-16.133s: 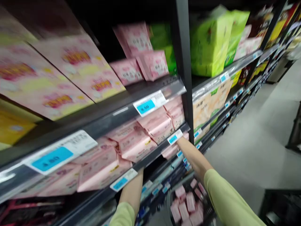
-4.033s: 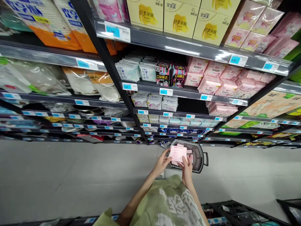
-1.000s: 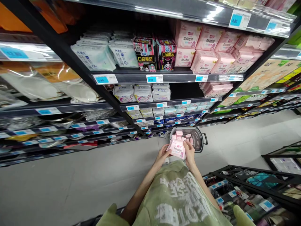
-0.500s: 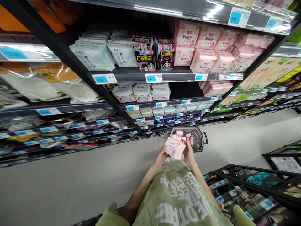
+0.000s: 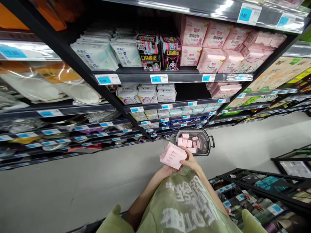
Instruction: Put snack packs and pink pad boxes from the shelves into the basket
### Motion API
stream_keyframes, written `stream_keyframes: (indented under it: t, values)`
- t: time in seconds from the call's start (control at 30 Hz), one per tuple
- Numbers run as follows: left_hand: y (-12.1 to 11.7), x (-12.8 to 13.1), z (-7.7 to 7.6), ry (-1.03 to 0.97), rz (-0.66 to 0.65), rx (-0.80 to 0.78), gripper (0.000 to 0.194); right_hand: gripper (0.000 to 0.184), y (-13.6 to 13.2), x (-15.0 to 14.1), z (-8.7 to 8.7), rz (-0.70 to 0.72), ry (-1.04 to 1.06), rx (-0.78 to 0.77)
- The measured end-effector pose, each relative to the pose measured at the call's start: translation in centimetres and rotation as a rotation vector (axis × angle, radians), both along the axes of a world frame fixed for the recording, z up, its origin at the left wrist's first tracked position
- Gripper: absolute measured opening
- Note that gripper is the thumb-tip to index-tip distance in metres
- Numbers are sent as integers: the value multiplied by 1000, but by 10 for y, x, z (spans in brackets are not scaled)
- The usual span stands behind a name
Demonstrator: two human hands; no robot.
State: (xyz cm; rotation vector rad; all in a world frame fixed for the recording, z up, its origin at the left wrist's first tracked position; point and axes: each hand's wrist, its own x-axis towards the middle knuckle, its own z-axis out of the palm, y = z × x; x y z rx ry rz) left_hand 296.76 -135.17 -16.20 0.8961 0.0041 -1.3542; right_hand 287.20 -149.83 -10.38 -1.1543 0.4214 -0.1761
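Observation:
A pink pack of sanitary pads (image 5: 173, 155) is held in front of my body, tilted, its plainer printed side showing. My right hand (image 5: 191, 160) grips its right end, thumb on the near side and fingers over the top edge. Against its lower edge lies my left hand (image 5: 168, 171), its fingers mostly hidden beneath the pack. Just beyond, a dark grey shopping basket (image 5: 206, 142) stands on the floor with several small pink packs (image 5: 189, 143) inside.
Ahead, a shelf (image 5: 184, 77) carries stacked pink packs (image 5: 211, 60), pale ABC packs (image 5: 96, 53) and black-and-pink boxes (image 5: 170, 53). Wrapped white dishes (image 5: 82, 93) fill shelves at left. A black rack of goods (image 5: 257, 194) stands close on my right, above the grey floor (image 5: 85, 181).
The pack has turned over from its decorated front to its plainer side and shifted slightly left. My left hand has slid from its left end to underneath; my right hand moved toward me.

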Motion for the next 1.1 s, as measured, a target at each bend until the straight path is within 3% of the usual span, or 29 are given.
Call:
stream_keyframes:
  t: [0.13,0.3,0.37,0.53,1.1]
  values:
    - [-7,5,7,-62,171,67,44,61,-3,5,-4,-171,35,-43]
    - [4,23,22,-30,317,-58,69,54,-10,3,-7,-364,141,-126]
    - [7,24,28,-13,320,-78,68,52,-10,3,-8,-387,177,-162]
    - [4,20,34,-113,314,45,66,52,-5,6,-9,-444,224,-178]
    - [-3,22,37,-137,264,45,62,50,-8,6,-14,-558,221,-121]
